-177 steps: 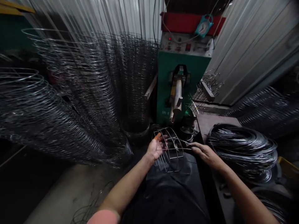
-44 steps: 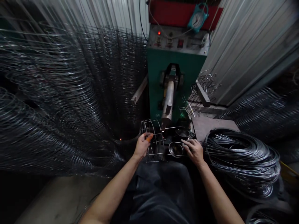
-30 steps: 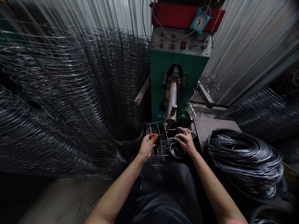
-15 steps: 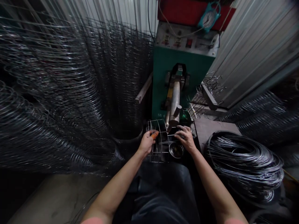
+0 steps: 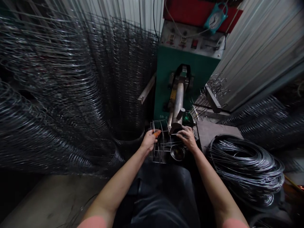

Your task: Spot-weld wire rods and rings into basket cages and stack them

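Small white marking on the green machine body (image 5: 163, 116): characters not legible. Switch labels on the control panel (image 5: 187, 41) and numerals on the blue wall clock (image 5: 213, 20): too small to read, no wording confirmed

The wire cage (image 5: 161, 146) is standing farther forward now, no longer tilting over the lap but rising upright close under the welding machine's electrode arm (image 5: 177, 107). The right hand (image 5: 187, 137) is shifting from the cage's outer end toward the wires beside that arm, while the left hand (image 5: 149, 141) is moving forward with the cage. The head camera is tipping, carrying the machine higher in view.
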{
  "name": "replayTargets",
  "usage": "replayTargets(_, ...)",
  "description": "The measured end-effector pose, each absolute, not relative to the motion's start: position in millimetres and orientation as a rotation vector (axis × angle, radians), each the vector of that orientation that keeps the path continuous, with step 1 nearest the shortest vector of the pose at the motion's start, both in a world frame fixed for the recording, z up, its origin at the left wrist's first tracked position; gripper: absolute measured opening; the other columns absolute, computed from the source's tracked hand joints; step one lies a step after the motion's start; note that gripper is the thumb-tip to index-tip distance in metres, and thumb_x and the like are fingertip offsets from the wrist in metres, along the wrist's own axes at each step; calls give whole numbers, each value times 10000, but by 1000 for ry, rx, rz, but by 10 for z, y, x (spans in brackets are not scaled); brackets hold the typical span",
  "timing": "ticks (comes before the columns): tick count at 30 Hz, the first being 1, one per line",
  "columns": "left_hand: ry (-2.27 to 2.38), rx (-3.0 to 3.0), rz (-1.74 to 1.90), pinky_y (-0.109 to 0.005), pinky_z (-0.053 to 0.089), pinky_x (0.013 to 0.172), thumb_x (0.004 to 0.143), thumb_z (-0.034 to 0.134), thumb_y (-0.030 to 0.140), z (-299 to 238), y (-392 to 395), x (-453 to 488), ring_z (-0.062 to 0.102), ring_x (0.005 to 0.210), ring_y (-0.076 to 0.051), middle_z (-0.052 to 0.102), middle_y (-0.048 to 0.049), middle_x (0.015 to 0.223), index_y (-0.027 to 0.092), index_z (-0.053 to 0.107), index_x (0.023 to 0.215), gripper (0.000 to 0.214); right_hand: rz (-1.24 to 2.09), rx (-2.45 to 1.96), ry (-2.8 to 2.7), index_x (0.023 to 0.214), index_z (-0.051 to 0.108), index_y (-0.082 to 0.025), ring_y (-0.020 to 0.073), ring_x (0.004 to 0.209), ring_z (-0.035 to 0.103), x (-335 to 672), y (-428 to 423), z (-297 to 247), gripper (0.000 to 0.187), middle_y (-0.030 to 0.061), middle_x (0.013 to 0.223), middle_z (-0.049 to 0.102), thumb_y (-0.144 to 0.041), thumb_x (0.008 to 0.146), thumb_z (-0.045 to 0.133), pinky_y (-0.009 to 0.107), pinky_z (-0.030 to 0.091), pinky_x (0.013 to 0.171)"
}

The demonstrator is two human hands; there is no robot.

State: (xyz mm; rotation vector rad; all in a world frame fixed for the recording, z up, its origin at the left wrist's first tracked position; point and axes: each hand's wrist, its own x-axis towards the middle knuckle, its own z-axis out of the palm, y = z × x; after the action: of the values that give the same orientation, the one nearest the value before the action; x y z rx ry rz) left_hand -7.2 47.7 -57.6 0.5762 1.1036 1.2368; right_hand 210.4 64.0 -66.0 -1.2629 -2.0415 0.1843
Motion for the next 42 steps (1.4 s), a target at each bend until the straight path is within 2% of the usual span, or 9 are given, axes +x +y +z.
replayTargets(6, 1080, 636, 1220, -157, 174, 362, 462, 781, 329, -614, 505, -79, 328, 451, -33, 437, 49, 545, 126, 599, 680, 349, 224, -1277, -2018, 800, 685, -271, 247, 1050, 469, 2031, 587, -591, 148, 36, 1127, 605, -388, 794, 596, 441, 400, 911)
replayTargets(11, 1042, 702, 1137, -129, 248, 380, 451, 784, 296, -617, 354, -287, 423, 513, -48, 520, 17, 622, 122, 619, 745, 379, 218, -1411, -1536, 1240, 496, -249, 249, 1196, 420, 2398, 31, -697, 496, 91, 1292, 484, -387, 777, 606, 453, 338, 1003)
replayTargets(14, 1000, 633, 1134, -120, 273, 373, 500, 768, 256, -687, 179, -583, 444, 526, -43, 592, -29, 749, 115, 614, 750, 326, 448, -1461, -1140, 1323, 382, -233, 232, 1117, 521, 2833, -551, -1047, 523, 123, 1253, 521, -384, 836, 499, 430, 434, 916)
replayTargets(19, 1054, 516, 1146, -151, 378, 396, 601, 696, 175, -988, -90, -1014, 532, 583, -88, 648, -75, 870, 131, 583, 779, 215, 734, -1642, -1219, 1159, 557, -215, 243, 1057, 575, 3087, -1301, -1598, 408, 109, 1120, 624, -323, 765, 552, 442, 452, 899)
replayTargets(24, 1044, 659, 1172, -200, 455, 467, 591, 727, 280, -1187, -258, -945, 598, 686, -130, 638, -76, 1004, 153, 565, 791, 288, 764, -1718, -1628, 987, 654, -187, 229, 957, 625, 2721, -1388, -1704, 289, 94, 1012, 672, -195, 722, 537, 415, 483, 864)
replayTargets(32, 836, 930, 1015, -223, 470, 478, 625, 722, 295, -715, -580, -764, 614, 882, -233, 583, -135, 1157, 147, 609, 760, 230, 635, -1861, -1971, 881, 691, -195, 223, 818, 648, 2830, -1691, -1532, 294, 90, 873, 683, -86, 712, 477, 370, 524, 754)
replayTargets(34, 818, 795, 1034, -229, 481, 469, 651, 702, 261, -627, -641, -883, 620, 883, -238, 604, -124, 1134, 165, 601, 794, 199, 506, -1868, -1959, 1085, 624, -190, 247, 984, 597, 2840, -1795, -1446, 443, 118, 1059, 635, -79, 679, 487, 409, 486, 849)
replayTargets(38, 842, 369, 886, -202, 472, 422, 774, 561, 212, -674, -787, -1128, 649, 797, -202, 649, -142, 1014, 160, 599, 771, 64, 278, -1679, -2104, 1384, 307, -170, 282, 1310, 268, 2564, -1824, -1266, 789, 161, 1413, 319, -124, 643, 574, 465, 315, 1023)
replayTargets(42, 712, 170, 705, -178, 484, 434, 830, 489, 249, -1037, -1046, -1213, 660, 785, -173, 649, -150, 1023, 168, 619, 858, 155, 315, -1424, -2405, 1292, 453, -231, 288, 1335, 207, 2202, -1789, -1215, 610, 127, 1407, 354, -237, 710, 637, 475, 281, 1027)
